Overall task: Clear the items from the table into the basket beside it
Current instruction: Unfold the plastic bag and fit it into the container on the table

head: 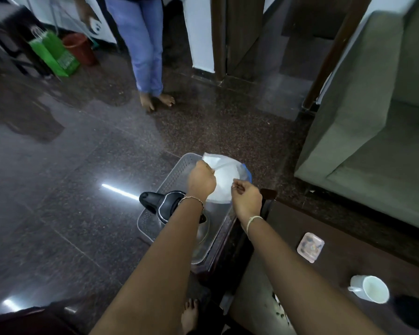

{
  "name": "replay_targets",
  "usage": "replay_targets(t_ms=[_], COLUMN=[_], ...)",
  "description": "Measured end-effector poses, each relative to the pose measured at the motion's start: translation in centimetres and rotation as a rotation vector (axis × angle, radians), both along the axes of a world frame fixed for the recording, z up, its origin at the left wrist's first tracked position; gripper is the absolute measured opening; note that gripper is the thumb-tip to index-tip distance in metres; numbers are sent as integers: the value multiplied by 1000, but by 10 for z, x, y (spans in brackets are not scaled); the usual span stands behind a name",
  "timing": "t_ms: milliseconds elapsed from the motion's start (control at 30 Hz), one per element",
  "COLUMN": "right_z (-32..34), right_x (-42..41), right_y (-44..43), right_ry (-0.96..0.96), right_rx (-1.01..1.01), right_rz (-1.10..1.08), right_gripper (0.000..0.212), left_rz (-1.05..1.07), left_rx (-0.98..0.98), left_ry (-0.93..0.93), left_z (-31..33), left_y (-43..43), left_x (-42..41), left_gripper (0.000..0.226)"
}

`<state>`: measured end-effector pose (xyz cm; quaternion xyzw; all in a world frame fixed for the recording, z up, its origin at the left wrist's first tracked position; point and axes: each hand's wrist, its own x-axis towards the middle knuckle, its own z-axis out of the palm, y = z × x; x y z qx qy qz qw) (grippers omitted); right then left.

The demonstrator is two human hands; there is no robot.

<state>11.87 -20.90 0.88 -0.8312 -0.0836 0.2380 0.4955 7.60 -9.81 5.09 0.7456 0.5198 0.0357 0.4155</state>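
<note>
Above the grey perforated basket on the floor beside the dark table, both hands are holding a white plastic bag. The left hand is gripping the bag's left edge with fingers curled closed. The right hand is pinching the bag's lower right edge between thumb and fingertips. The bag is hanging over the basket's far end. A black appliance is lying in the basket beneath the left forearm. On the table, a white cup and a small clear container are sitting well apart.
</note>
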Motion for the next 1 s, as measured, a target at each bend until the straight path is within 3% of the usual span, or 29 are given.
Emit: replay_targets(t_ms=[267,633,833,1000], right_z=[47,75,84,83], right_x=[-7,-11,-12,-16], right_y=[-23,-55,-50,-41], right_ry=[-106,-420,-294,-198], right_rx=[-20,-282,-254,-191], right_rz=[-16,133,-8,-62], right_gripper=[38,45,27,32], left_rz=[92,81,-89,-207], left_rx=[-119,-299,-344,-418], left_ry=[-257,-565,-579,-597], left_z=[37,58,67,71], left_y=[-28,-65,-59,-55], left_x=[-23,-52,-56,-60], left_gripper=[21,17,19,17])
